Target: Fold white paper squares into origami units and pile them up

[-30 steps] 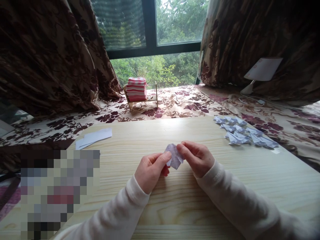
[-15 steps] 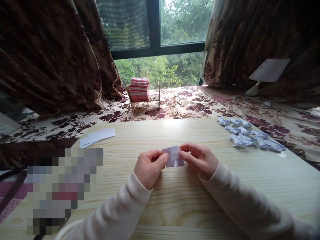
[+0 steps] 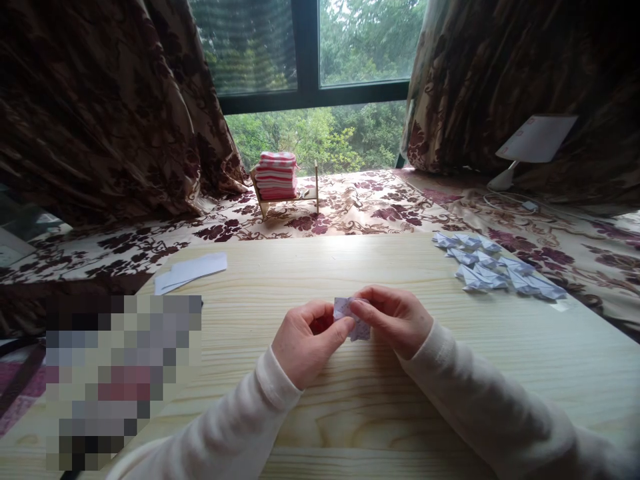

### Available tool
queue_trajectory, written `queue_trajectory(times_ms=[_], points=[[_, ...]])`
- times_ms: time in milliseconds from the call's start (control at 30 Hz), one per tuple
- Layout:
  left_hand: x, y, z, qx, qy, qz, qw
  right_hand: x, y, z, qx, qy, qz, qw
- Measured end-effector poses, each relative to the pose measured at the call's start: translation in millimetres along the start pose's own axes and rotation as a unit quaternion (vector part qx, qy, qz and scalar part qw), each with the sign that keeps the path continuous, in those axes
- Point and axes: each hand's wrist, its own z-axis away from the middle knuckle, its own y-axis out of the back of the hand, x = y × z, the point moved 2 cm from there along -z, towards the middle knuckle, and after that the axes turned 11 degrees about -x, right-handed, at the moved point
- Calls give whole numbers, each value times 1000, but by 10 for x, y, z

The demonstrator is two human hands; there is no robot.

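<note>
Pinching a small folded paper (image 3: 361, 329) between them, the two hands met above the middle of the surface (image 3: 300, 267), well in from its far edge. From where I stood, the left hand (image 3: 310, 341) had its thumb pressed to the paper's near side, with its fingertips hidden, while the right hand (image 3: 397, 320) gripped the upper part between thumb and bent fingers. Plain wood ran from the knuckles to the far edge and out to both sides, leaving good room to move. White paper strips (image 3: 197, 269) lay overlapping near the left edge, and a cluster of pointed paper pieces (image 3: 483, 277) crowded the far right corner, close along the slanting edge. The wood was pale, with long wavy grain; the held paper was thin, creased and roughly squarish, faintly speckled, and the pieces in the cluster were sharp, triangular folds. Soft cream sleeves (image 3: 235, 413) bunched into ribs along the forearms. Beyond the edge spread a floral cloth (image 3: 350, 217), where a little rack (image 3: 311, 195) carried fluffy folded fabric (image 3: 276, 177) striped pink and white, and a lamp (image 3: 537, 139) leaned its pale shade toward the dark curtain (image 3: 465, 87).
</note>
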Motion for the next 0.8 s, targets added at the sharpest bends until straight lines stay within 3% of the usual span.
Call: queue_trajectory(times_ms=[200, 400, 500, 567, 667, 800], points=[[-7, -33, 3, 10, 10, -7, 1000, -33, -47, 18, -33, -41, 19, 998], [27, -37, 11, 1, 17, -37, 999, -106, -97, 39, -18, 18, 133, 991], [19, -2, 1, 43, 34, -9, 998, -102, -75, 25, 4, 6, 97, 995], [14, 24, -6, 63, 41, 16, 997, -91, -40, 19, 58, 1, 60, 997], [13, 28, -7, 50, 42, 42, 997, -60, 0, 20, 130, -15, 6, 991], [6, -12, 4, 44, 24, 82, 995, -20, 9, 17, 94, -12, 10, 995]])
